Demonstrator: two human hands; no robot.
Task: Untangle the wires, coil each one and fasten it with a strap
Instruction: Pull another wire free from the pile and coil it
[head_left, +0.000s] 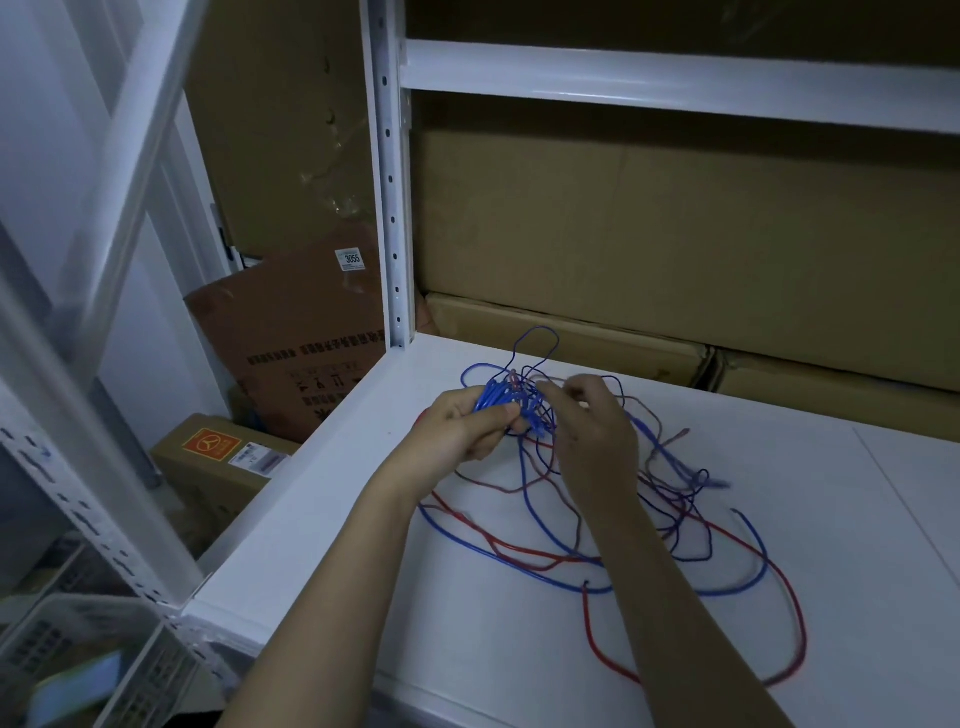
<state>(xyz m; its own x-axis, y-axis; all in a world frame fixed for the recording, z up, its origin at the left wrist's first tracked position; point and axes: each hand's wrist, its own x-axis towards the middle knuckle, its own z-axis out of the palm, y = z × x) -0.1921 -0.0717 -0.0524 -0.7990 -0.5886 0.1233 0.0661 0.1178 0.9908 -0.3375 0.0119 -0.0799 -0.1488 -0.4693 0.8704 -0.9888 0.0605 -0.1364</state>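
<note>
Left to right. My left hand (457, 431) grips a small bundle of blue wire (496, 397), fingers and thumb curled round it, raised just above the white shelf (322, 499) near its back left corner. My right hand (592, 431) is curled into the tangle (623, 499) beside the bundle; its fingertips seem to pinch a strand, though which one I cannot tell — the back of the hand hides them.

The remaining wires — blue, red and a duller reddish-brown — lie in loose crossing loops on the shelf, spreading from beneath my hands toward the front right, where a long red wire (795, 623) swings widest. No strap is visible.

Risks, as I judge them: pulling the bundle away while other colours still thread through it would draw the crossings into a knot; a firm tug could drag the whole tangle toward the left edge, which is near, and spill loops off it; easing my left grip would let the gathered turns spring apart.

Surface and room: a smooth white shelf of a white metal rack, its perforated upright (392, 208) at the back left corner. Cardboard boxes (675, 249) stand along the rear edge; more cartons sit on the floor to the left. Lighting is dim.
</note>
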